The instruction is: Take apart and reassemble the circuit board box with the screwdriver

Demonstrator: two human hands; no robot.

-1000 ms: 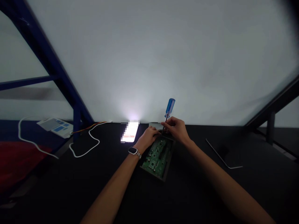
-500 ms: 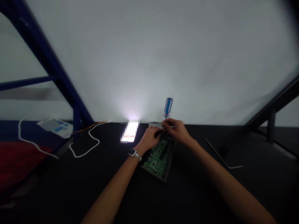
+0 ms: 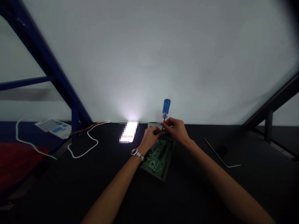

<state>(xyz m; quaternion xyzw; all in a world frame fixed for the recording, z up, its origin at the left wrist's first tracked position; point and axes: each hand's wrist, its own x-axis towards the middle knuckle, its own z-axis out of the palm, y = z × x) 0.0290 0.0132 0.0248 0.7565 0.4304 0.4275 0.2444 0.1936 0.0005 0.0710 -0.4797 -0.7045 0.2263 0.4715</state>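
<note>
A screwdriver (image 3: 166, 107) with a blue handle stands nearly upright over the far end of a green circuit board (image 3: 156, 158). My right hand (image 3: 177, 129) pinches its shaft below the handle. My left hand (image 3: 149, 138) reaches over the board's far left side, its thumb and fingertips drawn together beside the screwdriver's lower end. Whatever those fingertips hold, if anything, is hidden. The screwdriver's tip is also covered by my fingers. The board sits in a shallow frame (image 3: 167, 169) lying at a slant on the black table (image 3: 193, 193).
A brightly lit, pixelated phone-like device (image 3: 129, 132) lies left of my hands. Beyond it are a white cable (image 3: 97, 141) and a white-and-blue flat panel (image 3: 54, 127) with coloured wires. A bent metal rod (image 3: 216, 153) lies at right. Behind rises a pale wall (image 3: 149, 62).
My left fingers have shifted right and pinched together near the screwdriver's lower end. The screwdriver has turned about its shaft and leans slightly less. My right hand keeps its grip on it.
</note>
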